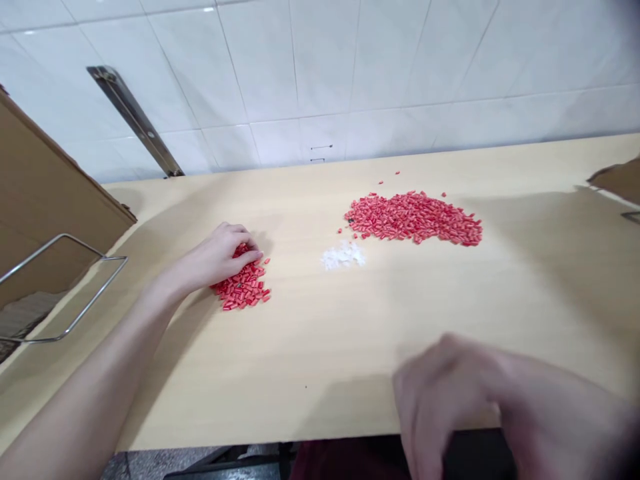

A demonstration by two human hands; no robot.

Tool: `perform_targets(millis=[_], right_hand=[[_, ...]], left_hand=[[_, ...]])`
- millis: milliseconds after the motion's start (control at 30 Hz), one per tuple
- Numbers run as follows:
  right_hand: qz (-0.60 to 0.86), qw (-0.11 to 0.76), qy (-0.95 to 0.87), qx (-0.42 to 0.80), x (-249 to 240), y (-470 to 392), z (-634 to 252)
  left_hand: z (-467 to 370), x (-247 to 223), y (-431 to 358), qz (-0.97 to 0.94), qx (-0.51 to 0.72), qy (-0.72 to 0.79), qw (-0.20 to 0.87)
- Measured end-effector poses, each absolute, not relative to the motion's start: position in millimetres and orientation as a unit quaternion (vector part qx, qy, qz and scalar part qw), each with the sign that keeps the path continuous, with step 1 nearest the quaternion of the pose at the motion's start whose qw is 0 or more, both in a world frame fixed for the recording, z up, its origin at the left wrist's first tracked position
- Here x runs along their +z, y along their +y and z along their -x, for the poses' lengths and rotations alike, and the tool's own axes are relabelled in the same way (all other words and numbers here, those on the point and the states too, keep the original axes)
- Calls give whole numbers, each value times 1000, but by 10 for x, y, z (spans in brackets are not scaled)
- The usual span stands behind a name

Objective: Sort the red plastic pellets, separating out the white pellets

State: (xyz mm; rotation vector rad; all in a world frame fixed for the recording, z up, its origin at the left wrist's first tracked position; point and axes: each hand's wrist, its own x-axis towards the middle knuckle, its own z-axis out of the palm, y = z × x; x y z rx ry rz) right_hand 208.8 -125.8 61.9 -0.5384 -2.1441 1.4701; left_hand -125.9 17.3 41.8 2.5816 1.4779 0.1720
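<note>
Small red pieces lie in a pile (243,290) on the left part of the pale wooden table (300,333). My left hand (223,253) rests on that pile, its fingers curled round some of the red pieces. A larger pile of red pieces (415,219) spreads across the back, right of the middle. Between the two piles sits a small heap of white bits (343,255). Over the table's front edge hangs my right hand (445,393), blurred, fingers pointing down and thumb apart from them, with nothing visible in it.
At the left stand a cardboard box (50,193) and a wire frame (95,293). Another piece of cardboard (620,180) is at the right edge. Behind the table is a tiled wall (325,67) with a metal bracket (135,123) against it.
</note>
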Motion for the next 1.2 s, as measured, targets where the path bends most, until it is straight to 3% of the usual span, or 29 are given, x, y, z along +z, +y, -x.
perform_targets(millis=[67,133,233,333,433,600,833,1000,1200], right_hand=[[318,198,-830,413,602,-1013,-2100],[416,201,-866,188,583,-752,-2063],[400,41,-915,-39,541,-448,-1945],[325,-52,-934,-140,486,-308,-1827],[299,-63,-935,-178,443,-270,-1763],[302,-13,-943,-141,432,-211,-1761],[306,161,-937,51,287,-84,-1898],[302,327,-882,155,223,0,-1983],[410,450,-709,357,277,-1,-1968]], left_hand=[[1247,437,162,-862,71,497,72],[1235,460,145,-853,92,509,68],[1225,478,117,-828,132,539,76],[1216,471,96,-819,172,542,76],[1179,467,74,-824,224,517,54],[956,482,-47,-821,330,460,73],[274,245,-300,-688,506,427,296],[-33,82,-234,-582,572,448,365],[-25,29,-184,-554,580,441,403]])
